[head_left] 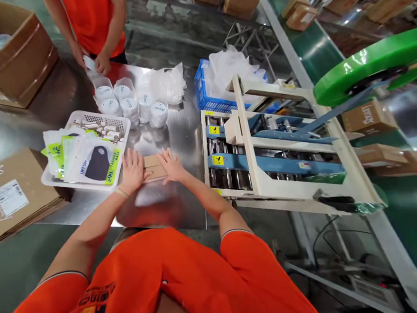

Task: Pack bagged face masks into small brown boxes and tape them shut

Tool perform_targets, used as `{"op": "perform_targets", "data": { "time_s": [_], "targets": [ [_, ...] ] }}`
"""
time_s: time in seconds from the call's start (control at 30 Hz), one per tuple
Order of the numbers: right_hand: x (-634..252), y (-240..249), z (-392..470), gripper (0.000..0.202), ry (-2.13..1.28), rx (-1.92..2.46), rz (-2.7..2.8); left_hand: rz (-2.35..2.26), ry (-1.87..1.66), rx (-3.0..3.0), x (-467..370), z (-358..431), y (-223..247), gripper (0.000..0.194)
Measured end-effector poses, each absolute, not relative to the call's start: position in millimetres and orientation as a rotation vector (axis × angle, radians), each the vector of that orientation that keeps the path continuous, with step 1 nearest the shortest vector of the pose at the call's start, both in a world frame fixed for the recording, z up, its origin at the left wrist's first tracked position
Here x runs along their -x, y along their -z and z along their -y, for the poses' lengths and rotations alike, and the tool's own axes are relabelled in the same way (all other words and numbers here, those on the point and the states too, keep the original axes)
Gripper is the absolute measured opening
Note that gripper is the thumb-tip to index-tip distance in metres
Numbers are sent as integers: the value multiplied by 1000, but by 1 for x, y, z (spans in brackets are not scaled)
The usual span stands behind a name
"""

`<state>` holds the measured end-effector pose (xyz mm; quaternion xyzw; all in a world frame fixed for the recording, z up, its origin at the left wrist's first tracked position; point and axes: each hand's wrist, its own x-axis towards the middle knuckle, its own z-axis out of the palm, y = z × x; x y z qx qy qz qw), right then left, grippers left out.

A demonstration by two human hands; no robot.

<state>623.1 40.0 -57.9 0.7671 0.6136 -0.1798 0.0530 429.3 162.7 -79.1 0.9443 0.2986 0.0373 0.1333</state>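
A small flat cardboard box (153, 164) lies on the metal table in front of me. My left hand (133, 172) rests against its left end, fingers stretched out. At the opposite end my right hand (172, 165) lies with fingers spread. Both palms point away from me, and neither hand is wrapped round the box. Just left of my left hand stands a white plastic basket (128, 129) with packaged face masks (97, 162) and several small brown-and-white items (109, 131). Beyond the box are stacks of round, white-wrapped packets (130, 106).
On the right stands a carton-sealing machine (251, 143) with rollers and a green tape roll (368, 64). A blue crate (201, 86) of clear bags sits behind it. Cartons (10, 193) stand on the left. Across the table, a co-worker's hands (94, 63) hold something white.
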Motion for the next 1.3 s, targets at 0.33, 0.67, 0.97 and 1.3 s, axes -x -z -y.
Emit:
{"op": "perform_targets", "data": {
  "time_s": [0.33,0.67,0.97,1.3],
  "targets": [
    [-621,83,54,110,731,-3051,-1592,-571,99,-2873,-507,-190,91,126],
    [-547,126,192,57,865,-3391,-1166,-300,72,-2659,-791,-100,80,128],
    [-568,110,124,44,1200,-3079,-1609,-71,-486,-2144,-650,-70,93,84],
    [-405,59,-137,42,1359,-2033,-2444,-2260,-625,-1797,-105,-253,49,52]
  ]
}}
